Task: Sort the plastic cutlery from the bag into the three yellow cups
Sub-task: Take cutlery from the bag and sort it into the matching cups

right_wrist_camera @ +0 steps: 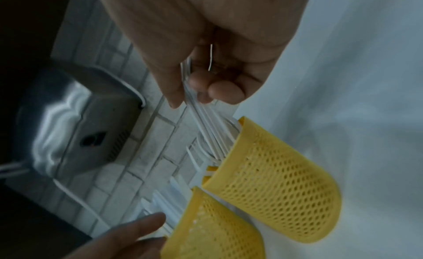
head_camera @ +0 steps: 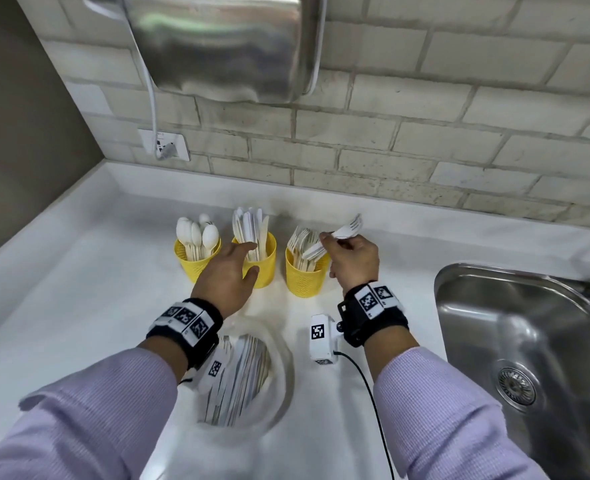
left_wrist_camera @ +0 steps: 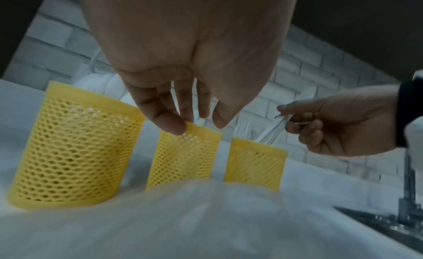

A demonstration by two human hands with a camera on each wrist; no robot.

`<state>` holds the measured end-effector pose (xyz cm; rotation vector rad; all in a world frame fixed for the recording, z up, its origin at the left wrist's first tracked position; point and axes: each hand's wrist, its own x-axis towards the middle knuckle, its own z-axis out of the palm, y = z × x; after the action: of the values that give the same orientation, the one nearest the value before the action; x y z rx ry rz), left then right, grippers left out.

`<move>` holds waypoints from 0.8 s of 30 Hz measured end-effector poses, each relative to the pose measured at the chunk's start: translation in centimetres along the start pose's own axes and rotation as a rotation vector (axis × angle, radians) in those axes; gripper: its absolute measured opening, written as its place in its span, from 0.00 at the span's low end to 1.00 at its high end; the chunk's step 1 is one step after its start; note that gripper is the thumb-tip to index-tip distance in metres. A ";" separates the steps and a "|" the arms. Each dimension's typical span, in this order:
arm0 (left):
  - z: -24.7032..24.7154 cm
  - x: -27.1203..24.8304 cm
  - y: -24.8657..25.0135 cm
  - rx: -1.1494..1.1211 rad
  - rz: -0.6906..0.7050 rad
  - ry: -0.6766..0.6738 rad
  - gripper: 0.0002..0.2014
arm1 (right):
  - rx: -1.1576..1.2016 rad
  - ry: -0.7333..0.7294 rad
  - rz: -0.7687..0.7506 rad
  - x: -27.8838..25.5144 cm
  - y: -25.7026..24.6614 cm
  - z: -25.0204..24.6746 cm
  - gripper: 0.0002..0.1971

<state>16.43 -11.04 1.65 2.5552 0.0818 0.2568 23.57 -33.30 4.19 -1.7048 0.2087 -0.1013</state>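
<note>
Forks went down into the right-hand cup!
Right hand [head_camera: 354,259] pinched a fork bundle [head_camera: 335,237] over the fork cup [head_camera: 305,277]; left hand [head_camera: 229,271], fingers relaxed, touched the knife cup [head_camera: 264,263]; best fed handles-first, steadily.

Three yellow mesh cups [head_camera: 256,261] stood in a row; two hands [head_camera: 226,271], one clear bag [head_camera: 276,375] and one steel sink [head_camera: 529,341] were visible.

Three yellow mesh-patterned cups [head_camera: 253,261], white cutlery [head_camera: 250,226], lilac sleeves [head_camera: 89,407], steel-grey sink [head_camera: 529,341], pale brick-patterned wall [head_camera: 425,140]
</note>
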 end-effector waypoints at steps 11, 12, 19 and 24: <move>1.9 1.3 -1.6 0.103 0.028 0.015 0.08 | -0.365 -0.066 -0.187 -1.5 1.2 1.6 0.31; 2.0 1.2 -1.7 0.102 0.033 0.025 0.08 | -0.360 -0.042 -0.236 -2.0 1.4 1.5 0.30; 1.8 0.9 -1.5 0.104 0.072 0.058 0.10 | -0.619 -0.138 -0.405 -4.2 4.5 0.9 0.12; 1.0 0.7 -0.6 0.102 0.094 0.049 0.12 | -0.688 -0.085 -0.478 -3.7 4.4 1.1 0.06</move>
<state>17.32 -11.00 0.61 2.6582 -0.0072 0.3607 19.83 -32.11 -0.11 -2.4135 -0.2660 -0.3398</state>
